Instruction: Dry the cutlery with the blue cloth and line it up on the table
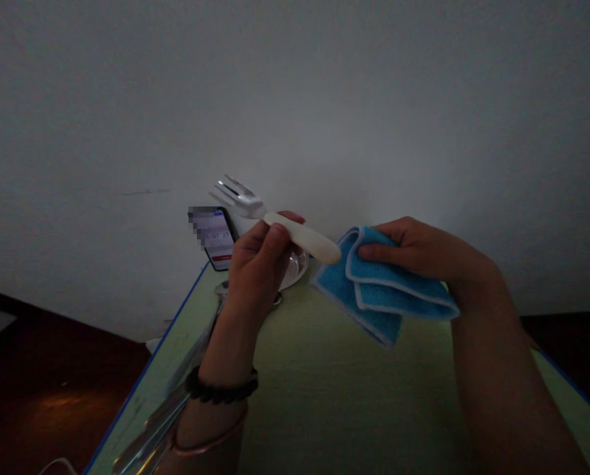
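Observation:
My left hand (258, 267) is closed around the white handle of a fork (302, 236). The fork's metal tines point up and to the left, above the table. To its right, my right hand (414, 247) pinches a folded blue cloth (379, 284) with a pale edging, its thumb on top. The cloth's left fold lies close by the end of the fork's handle; whether they touch I cannot tell. Part of the cloth hangs down over the table.
A phone (218, 241) leans against the wall at the table's back left corner. Behind my left hand sits a shiny metal dish (295, 267), partly hidden. Several pieces of metal cutlery (151, 429) lie along the left side of the green table (344, 396), which has a blue edge.

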{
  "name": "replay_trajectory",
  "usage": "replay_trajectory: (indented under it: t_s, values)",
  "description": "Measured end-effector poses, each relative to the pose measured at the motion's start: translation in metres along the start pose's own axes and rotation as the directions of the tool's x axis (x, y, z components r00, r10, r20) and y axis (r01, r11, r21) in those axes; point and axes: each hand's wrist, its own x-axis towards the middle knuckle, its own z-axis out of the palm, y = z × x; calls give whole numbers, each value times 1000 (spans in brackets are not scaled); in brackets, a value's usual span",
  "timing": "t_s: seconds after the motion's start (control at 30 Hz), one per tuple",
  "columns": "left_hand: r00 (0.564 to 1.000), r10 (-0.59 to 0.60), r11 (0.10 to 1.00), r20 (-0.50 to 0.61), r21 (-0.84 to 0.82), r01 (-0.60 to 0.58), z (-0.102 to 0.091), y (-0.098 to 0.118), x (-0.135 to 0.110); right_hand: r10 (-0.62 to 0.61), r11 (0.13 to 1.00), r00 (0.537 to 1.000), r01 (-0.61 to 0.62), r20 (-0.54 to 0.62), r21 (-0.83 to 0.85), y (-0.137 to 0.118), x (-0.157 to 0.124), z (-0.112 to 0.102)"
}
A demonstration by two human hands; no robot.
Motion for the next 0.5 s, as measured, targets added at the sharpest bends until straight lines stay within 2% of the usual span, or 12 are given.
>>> replay_trajectory:
  t_s: [0.07, 0.17, 0.23, 0.3, 0.4, 0.5]
  values:
    - [999, -28, 999, -33, -32, 27, 5, 6, 1, -7, 1000, 992, 8, -129, 6, 2, -5, -5]
    - [991, -125, 989, -53, -86, 120, 14, 11, -1, -49, 991, 956, 83, -288, 106, 5, -3, -6]
    - [978, -198, 966, -57, -179, 185, 19, 9, -6, -76, 964, 920, 165, -384, 206, 9, 5, 1]
    - [960, -276, 933, -49, -252, 256, 19, 2, -16, -55, 897, 888, 245, -456, 368, 17, 14, 14]
    - [903, -426, 884, -56, -240, 402, 14, -9, -42, 86, 744, 922, 191, -376, 640, 42, 24, 44]
    - [859, -510, 849, -42, -184, 495, 10, -19, -72, 233, 611, 945, 43, -231, 791, 78, 22, 75]
